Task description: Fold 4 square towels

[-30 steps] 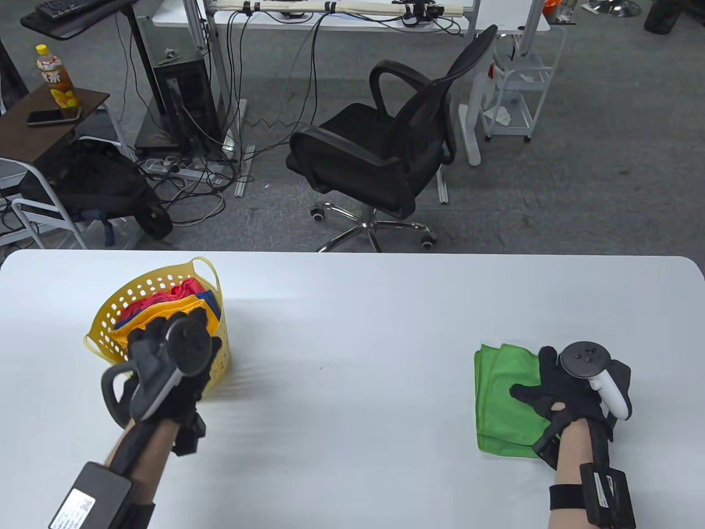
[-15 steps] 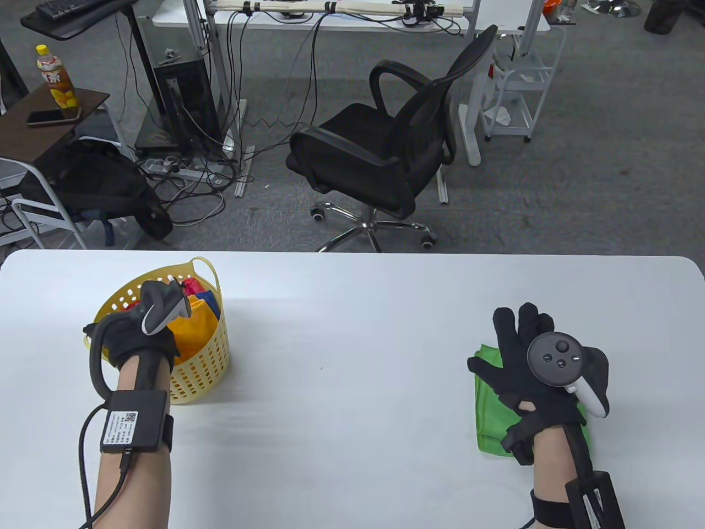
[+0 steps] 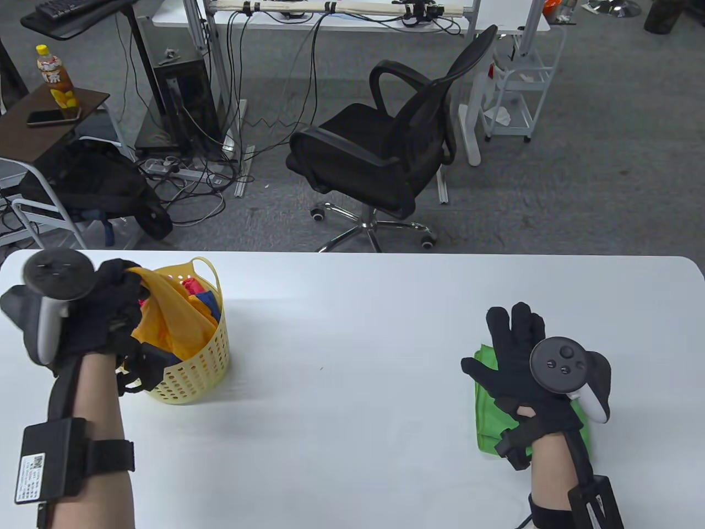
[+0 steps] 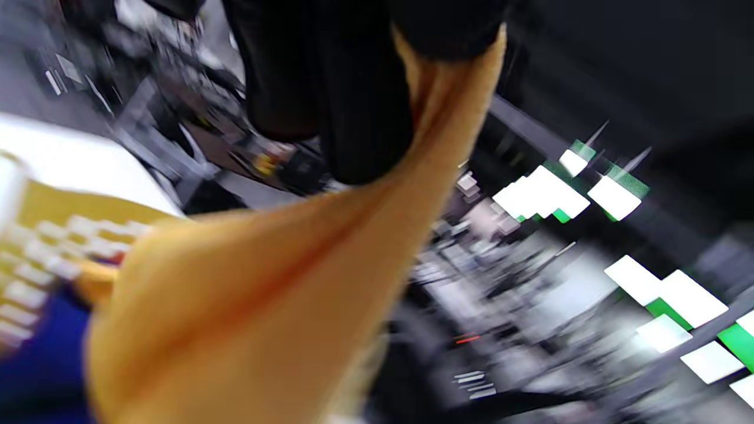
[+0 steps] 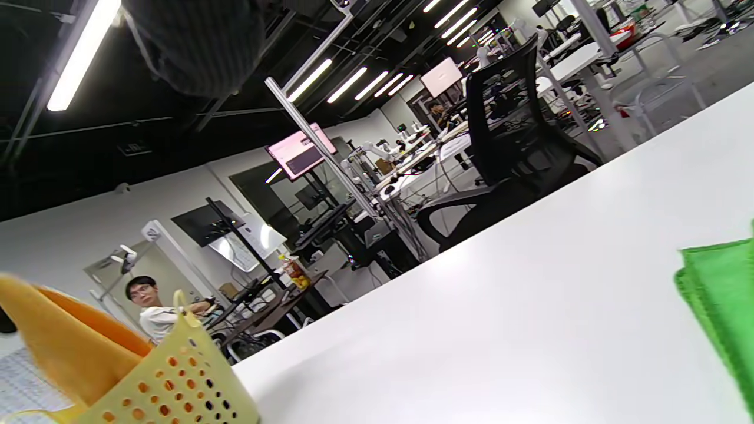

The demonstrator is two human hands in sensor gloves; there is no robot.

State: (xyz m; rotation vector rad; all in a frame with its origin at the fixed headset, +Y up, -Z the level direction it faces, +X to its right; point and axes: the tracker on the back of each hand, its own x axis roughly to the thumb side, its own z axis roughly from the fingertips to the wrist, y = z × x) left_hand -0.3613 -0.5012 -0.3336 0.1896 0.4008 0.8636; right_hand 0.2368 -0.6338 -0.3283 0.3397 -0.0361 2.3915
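My left hand grips a corner of an orange towel and lifts it out of the yellow basket at the table's left. The grip shows blurred in the left wrist view, with the orange towel hanging below. Red and blue towels remain in the basket. A folded green towel lies at the right; it also shows in the right wrist view. My right hand is open, fingers spread, above the green towel's far end.
The white table spans the view. A black office chair stands on the floor beyond its far edge. The basket and orange towel show at the right wrist view's lower left.
My left hand reached into the basket, took hold of the orange towel and pulled it up and to the left. My right hand lifted off the green towel and opened.
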